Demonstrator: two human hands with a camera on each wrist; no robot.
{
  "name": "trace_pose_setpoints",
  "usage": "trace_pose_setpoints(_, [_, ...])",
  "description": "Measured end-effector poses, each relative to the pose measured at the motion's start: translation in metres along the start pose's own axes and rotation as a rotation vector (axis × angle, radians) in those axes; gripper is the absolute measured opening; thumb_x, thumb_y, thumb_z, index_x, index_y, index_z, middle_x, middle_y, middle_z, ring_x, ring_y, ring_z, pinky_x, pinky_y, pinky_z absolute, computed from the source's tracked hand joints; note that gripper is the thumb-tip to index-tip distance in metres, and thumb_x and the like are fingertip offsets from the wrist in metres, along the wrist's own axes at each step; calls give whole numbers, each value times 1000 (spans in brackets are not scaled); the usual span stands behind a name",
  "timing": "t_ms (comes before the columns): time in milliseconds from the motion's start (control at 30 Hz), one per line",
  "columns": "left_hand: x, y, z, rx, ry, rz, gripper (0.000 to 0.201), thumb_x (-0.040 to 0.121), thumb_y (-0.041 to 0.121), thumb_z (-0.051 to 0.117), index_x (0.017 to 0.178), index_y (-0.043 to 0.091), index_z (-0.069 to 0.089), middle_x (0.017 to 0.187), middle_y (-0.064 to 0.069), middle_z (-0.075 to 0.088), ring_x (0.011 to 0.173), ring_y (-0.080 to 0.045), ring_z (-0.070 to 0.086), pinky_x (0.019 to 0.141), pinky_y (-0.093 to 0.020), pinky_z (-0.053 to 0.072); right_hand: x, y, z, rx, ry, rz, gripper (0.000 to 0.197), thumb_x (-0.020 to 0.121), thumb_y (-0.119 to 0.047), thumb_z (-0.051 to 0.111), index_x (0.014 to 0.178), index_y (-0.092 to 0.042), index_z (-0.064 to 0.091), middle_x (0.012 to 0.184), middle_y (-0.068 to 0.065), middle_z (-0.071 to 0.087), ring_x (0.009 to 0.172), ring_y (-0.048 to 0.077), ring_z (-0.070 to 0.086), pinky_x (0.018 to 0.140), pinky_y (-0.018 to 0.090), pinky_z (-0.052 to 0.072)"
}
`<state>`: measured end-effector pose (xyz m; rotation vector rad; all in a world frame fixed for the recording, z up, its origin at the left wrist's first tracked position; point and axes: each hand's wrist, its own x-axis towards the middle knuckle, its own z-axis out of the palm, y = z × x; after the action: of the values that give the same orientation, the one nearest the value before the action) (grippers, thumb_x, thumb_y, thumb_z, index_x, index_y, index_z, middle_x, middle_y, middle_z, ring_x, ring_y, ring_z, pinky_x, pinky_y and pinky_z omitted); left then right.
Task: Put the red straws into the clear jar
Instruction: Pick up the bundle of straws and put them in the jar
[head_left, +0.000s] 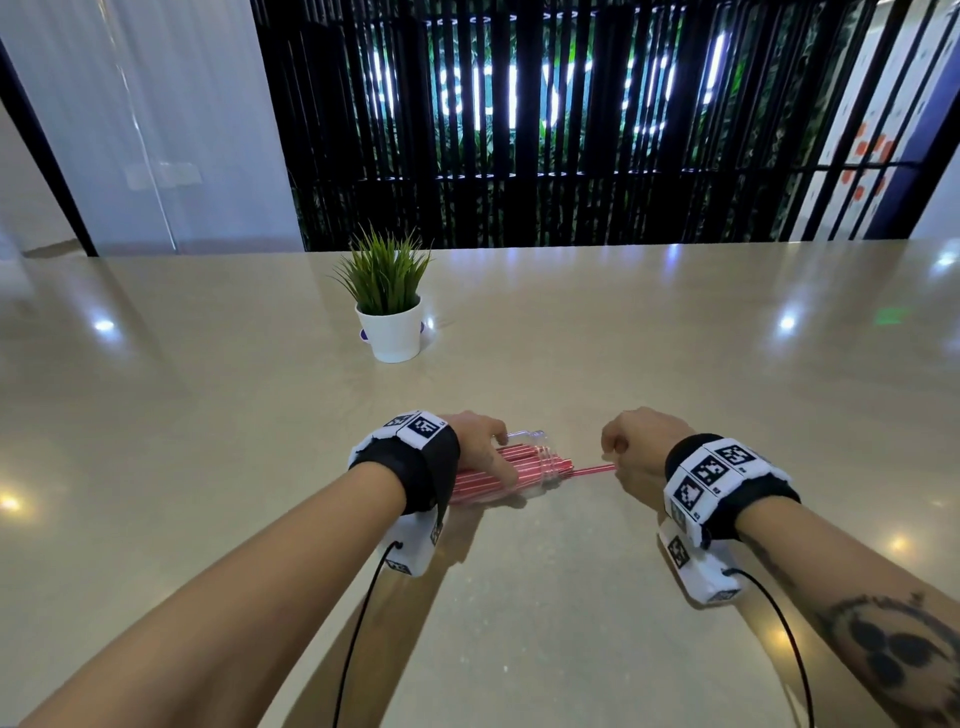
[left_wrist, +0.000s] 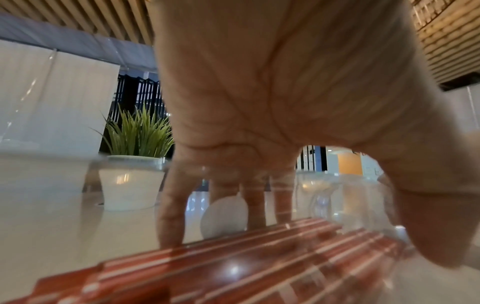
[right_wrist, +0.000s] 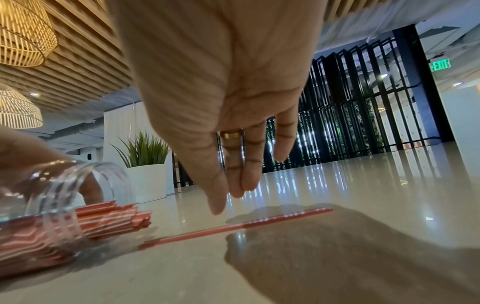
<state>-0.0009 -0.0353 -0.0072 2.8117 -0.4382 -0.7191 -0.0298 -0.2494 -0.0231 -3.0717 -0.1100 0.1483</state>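
The clear jar (head_left: 543, 470) lies on its side on the beige table (head_left: 571, 623), mouth toward the right. My left hand (head_left: 475, 441) grips it from above, fingers curled over its far side (left_wrist: 176, 216). A bundle of red striped straws (head_left: 480, 486) fills the jar (right_wrist: 78, 181), their ends (right_wrist: 116, 216) poking out of the mouth. One loose red straw (head_left: 592, 471) lies flat on the table just outside the mouth. My right hand (head_left: 634, 449) hovers over its right end, and its straight fingers (right_wrist: 218, 197) point down without holding the loose straw (right_wrist: 233, 226).
A small green plant in a white pot (head_left: 389, 322) stands further back on the table, left of centre. A black slatted screen (head_left: 519, 130) runs behind the table's far edge. Cables hang from both wrist cameras near the front.
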Motion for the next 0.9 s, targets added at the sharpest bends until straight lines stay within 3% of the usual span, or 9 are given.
trace_pose_setpoints(100, [2, -4, -1, -11, 19, 23, 60, 71, 39, 70, 123, 19, 47, 118, -10, 55, 94, -25, 53, 89, -38, 47, 2, 5, 0, 11, -23, -3, 26, 76, -8, 57, 95, -24, 65, 104, 0, 62, 89, 21, 60, 74, 27, 48])
trace_pose_setpoints(200, [1, -9, -7, -86, 74, 52, 57, 74, 37, 68, 123, 18, 46, 112, -8, 54, 93, -24, 52, 86, -35, 45, 4, 7, 2, 39, -24, 0, 27, 77, -8, 56, 100, -22, 64, 107, 0, 61, 89, 20, 58, 77, 28, 48])
trace_pose_setpoints(400, [-7, -13, -25, -377, 207, 139, 58, 71, 38, 72, 116, 18, 42, 102, -5, 52, 81, -21, 53, 63, -32, 49, 6, 4, 5, -14, -26, -56, 31, 82, -23, 60, 114, -23, 59, 114, -2, 57, 102, 20, 56, 91, 32, 40])
trace_pose_setpoints(533, [-13, -9, -24, -619, 283, 195, 69, 65, 43, 71, 117, 13, 36, 103, -6, 46, 78, -21, 52, 62, -36, 50, 6, 1, 6, -68, -10, -95, 21, 83, -18, 58, 103, -22, 63, 111, -1, 63, 98, 21, 58, 82, 27, 38])
trace_pose_setpoints(667, [-14, -7, -19, -698, 324, 244, 71, 67, 45, 67, 119, 14, 31, 114, -12, 45, 81, -16, 53, 60, -31, 50, 5, -2, 5, -91, -20, -92, 21, 84, -15, 57, 103, -22, 64, 108, -1, 65, 98, 20, 59, 86, 28, 43])
trace_pose_setpoints(733, [-13, -6, -18, -737, 367, 253, 71, 68, 45, 69, 119, 15, 30, 110, -9, 46, 81, -12, 53, 60, -29, 49, 6, -3, 4, -90, -27, -88, 20, 82, -13, 58, 98, -22, 65, 103, -2, 66, 94, 20, 60, 85, 28, 43])
trace_pose_setpoints(833, [-12, -5, -15, -866, 456, 254, 73, 63, 47, 70, 118, 17, 32, 100, -1, 47, 83, -13, 56, 64, -37, 52, 11, -4, 5, -61, -68, -57, 18, 77, -6, 55, 79, -21, 65, 86, -2, 65, 78, 19, 57, 72, 25, 42])
trace_pose_setpoints(900, [-11, -6, -14, -911, 493, 246, 81, 58, 54, 70, 122, 20, 34, 102, -1, 50, 90, -14, 58, 64, -36, 54, 18, -1, 7, -26, -122, -31, 23, 74, -1, 53, 70, -22, 62, 79, -2, 64, 75, 19, 58, 68, 27, 47])
